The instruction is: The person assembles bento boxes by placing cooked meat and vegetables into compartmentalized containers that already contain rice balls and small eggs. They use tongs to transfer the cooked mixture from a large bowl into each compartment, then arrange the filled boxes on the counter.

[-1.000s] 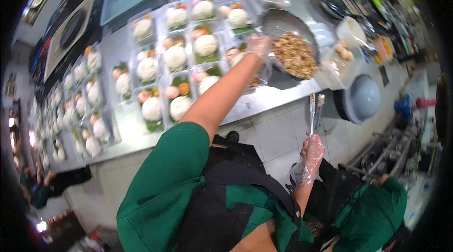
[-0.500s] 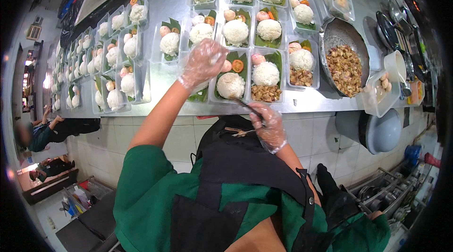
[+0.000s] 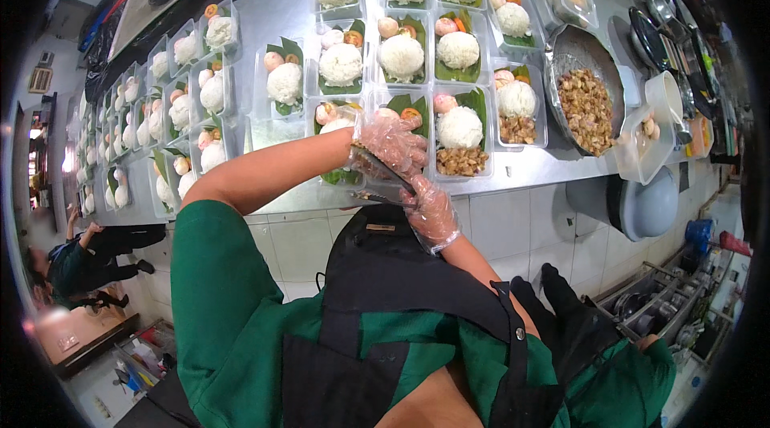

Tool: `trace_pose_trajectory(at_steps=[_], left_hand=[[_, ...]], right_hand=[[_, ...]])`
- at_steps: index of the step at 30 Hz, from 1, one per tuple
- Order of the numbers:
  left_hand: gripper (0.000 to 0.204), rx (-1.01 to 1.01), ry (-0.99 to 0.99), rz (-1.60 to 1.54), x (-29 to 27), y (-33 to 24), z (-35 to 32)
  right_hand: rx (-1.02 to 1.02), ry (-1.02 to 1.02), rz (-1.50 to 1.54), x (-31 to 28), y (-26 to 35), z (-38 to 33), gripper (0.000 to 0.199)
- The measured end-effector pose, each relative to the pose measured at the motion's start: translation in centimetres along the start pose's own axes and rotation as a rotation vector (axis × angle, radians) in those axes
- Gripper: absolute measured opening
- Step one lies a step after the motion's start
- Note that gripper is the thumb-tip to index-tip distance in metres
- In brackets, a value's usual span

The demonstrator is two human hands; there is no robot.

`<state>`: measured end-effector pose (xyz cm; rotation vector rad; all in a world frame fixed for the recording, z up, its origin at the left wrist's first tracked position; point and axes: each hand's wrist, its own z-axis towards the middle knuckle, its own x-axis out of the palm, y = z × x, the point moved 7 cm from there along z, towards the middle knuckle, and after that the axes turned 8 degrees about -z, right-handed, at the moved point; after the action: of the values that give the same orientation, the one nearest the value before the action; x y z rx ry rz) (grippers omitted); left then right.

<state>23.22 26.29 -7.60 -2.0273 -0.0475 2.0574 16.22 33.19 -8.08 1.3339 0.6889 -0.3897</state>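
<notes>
Gloved, the left hand (image 3: 391, 143) curls its grip around the upper end of the metal tongs (image 3: 383, 175), and the right hand (image 3: 431, 211) clasps them lower down, just below the left. Both hands hover at the near edge of the steel table (image 3: 273, 15), over a clear tray (image 3: 401, 135) that is partly hidden beneath them. Next to it on the right, another tray (image 3: 463, 135) holds a rice mound and brown meat. A pan (image 3: 585, 99) of the same meat sits further right.
</notes>
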Motion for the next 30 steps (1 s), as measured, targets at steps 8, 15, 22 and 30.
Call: trace_pose_trajectory(at_steps=[8, 15, 22, 30], left_hand=[[0.023, -0.011, 0.041, -0.031, -0.7, 3.6, -1.0], [0.037, -0.062, 0.099, -0.222, -1.8, 3.3, -1.0], [0.032, -0.085, -0.354, -0.457, -6.5, 3.5, -1.6], [0.065, -0.771, -0.87, -2.073, -3.5, 6.6, 14.1]], right_hand=[[0.07, -0.107, 0.085, 0.4, 0.1, -0.2, 0.017], [0.15, -0.077, 0.067, 0.8, -0.5, -0.1, 0.021], [0.355, -0.262, 0.031, -8.3, -0.3, -2.9, 0.022], [0.62, -0.892, 0.622, -27.5, -12.8, -11.7, 0.032]])
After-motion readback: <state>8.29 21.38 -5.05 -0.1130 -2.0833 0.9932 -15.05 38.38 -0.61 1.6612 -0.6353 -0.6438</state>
